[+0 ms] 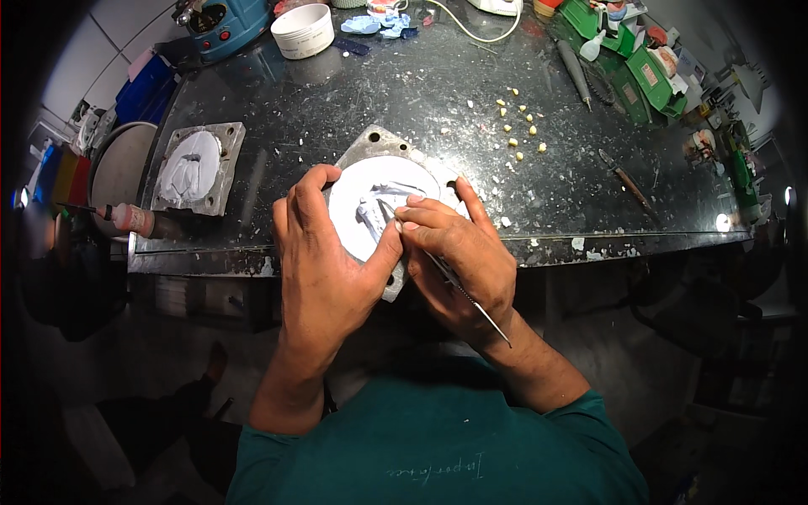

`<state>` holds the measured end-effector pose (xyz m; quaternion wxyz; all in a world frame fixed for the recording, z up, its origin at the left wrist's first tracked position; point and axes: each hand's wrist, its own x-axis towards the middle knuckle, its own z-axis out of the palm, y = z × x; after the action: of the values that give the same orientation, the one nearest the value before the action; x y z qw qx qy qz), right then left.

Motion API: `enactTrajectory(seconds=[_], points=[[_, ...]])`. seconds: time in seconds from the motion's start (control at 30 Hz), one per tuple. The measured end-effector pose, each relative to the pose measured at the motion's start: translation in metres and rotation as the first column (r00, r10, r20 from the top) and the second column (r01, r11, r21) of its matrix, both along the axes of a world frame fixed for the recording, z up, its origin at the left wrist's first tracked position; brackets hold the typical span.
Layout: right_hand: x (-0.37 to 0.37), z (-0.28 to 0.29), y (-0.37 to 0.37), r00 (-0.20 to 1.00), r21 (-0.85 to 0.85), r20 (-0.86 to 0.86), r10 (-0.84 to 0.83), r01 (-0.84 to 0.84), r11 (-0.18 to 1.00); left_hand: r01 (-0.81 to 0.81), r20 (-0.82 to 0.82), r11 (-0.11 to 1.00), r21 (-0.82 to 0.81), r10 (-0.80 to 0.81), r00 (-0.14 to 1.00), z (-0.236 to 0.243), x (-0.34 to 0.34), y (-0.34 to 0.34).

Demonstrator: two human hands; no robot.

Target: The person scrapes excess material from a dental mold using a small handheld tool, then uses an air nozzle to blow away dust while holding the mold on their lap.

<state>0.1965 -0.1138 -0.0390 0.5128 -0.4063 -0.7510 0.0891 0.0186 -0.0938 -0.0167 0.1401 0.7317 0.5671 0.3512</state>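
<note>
From the head camera we see our left hand (324, 265) curled around the left side of a metal mould (383, 198) filled with white plaster, thumb pressed against its lower edge and fingers over its rim at 10 o'clock; the mould sits at the near edge of the dark worktop (438, 93), tipped up toward us. Our right hand (459, 252) is closed in a pen-like pinch on a thin metal tool (467, 295), whose tip meets the plaster near the mould's centre while its shaft runs back over the wrist toward 5 o'clock. At 9 o'clock from the mould, well apart, lies a second mould (195, 168), square and also holding white plaster. At 1 o'clock we find a scatter of small yellowish teeth (522, 126) on the worktop. At 11 o'clock, far back, stands a round white tub (303, 29), with a blue machine (223, 21) just beside it. At 3 o'clock a knife (627, 181) lies alone.
</note>
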Motion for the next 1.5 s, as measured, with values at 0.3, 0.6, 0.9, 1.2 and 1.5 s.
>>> enactTrajectory(seconds=[0.3, 0.6, 0.9, 1.2, 1.5], points=[[0.002, -0.005, 0.002, 0.995, -0.019, -0.097, 0.026, -0.028, 0.999, 0.001, 0.008, 1.0, -0.002, -0.001, 1.0, -0.001, 0.0, 0.002], [-0.002, 0.004, 0.0, 0.999, 0.006, 0.048, -0.013, 0.013, 1.0, 0.002, 0.01, 1.0, 0.013, -0.002, 1.0, -0.001, 0.0, 0.003], [0.002, 0.012, -0.003, 0.998, -0.039, 0.065, -0.025, 0.027, 0.999, -0.023, 0.013, 1.0, 0.0, 0.023, 1.0, 0.001, 0.001, 0.001], [0.009, 0.017, -0.009, 0.996, -0.048, 0.082, -0.044, 0.048, 0.998, -0.04, 0.004, 0.999, -0.017, 0.04, 0.999, 0.004, 0.002, 0.0], [0.025, 0.02, -0.004, 0.994, -0.068, 0.099, 0.042, -0.035, 0.997, -0.019, -0.018, 1.0, -0.007, 0.019, 1.0, 0.006, -0.001, 0.002]])
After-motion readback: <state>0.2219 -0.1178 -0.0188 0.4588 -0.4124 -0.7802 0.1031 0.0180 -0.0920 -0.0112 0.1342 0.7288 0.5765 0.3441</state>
